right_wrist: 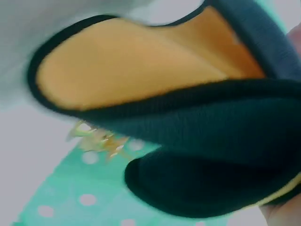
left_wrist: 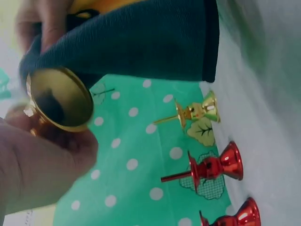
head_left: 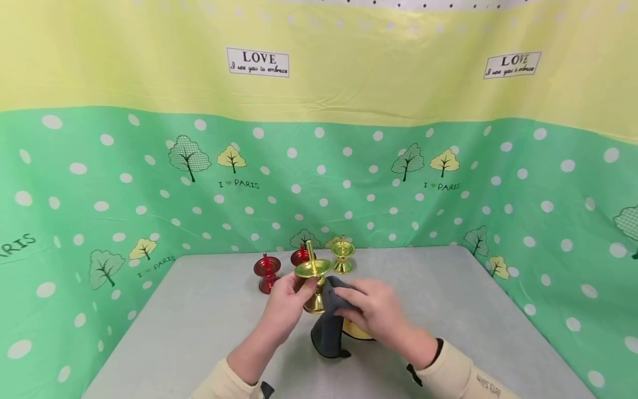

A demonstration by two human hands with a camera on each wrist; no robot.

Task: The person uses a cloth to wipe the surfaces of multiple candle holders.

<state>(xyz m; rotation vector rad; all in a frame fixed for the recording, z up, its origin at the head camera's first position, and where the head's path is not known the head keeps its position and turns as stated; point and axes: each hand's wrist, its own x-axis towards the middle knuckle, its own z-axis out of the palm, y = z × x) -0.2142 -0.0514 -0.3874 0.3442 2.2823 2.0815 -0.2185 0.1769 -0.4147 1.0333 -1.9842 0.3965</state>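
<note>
In the head view my left hand [head_left: 285, 307] grips a gold candle holder [head_left: 314, 270] around its stem, with the upper dish and its thin spike pointing up. My right hand [head_left: 380, 310] pinches a dark grey cloth [head_left: 329, 332] against the holder's right side. One end of the cloth hangs down over the table, and its yellow-orange underside [right_wrist: 122, 66] with black edging fills much of the right wrist view. The left wrist view looks into the hollow base [left_wrist: 61, 99] of the held holder, where the cloth overlaps its rim.
Behind the hands, a second gold candle holder [head_left: 343, 256] stands upright on the grey table [head_left: 199, 321]. Left of it are two red candle holders, one nearer [head_left: 267, 271] and one partly hidden [head_left: 300, 255]. A green dotted curtain [head_left: 319, 183] hangs around the table's back and sides.
</note>
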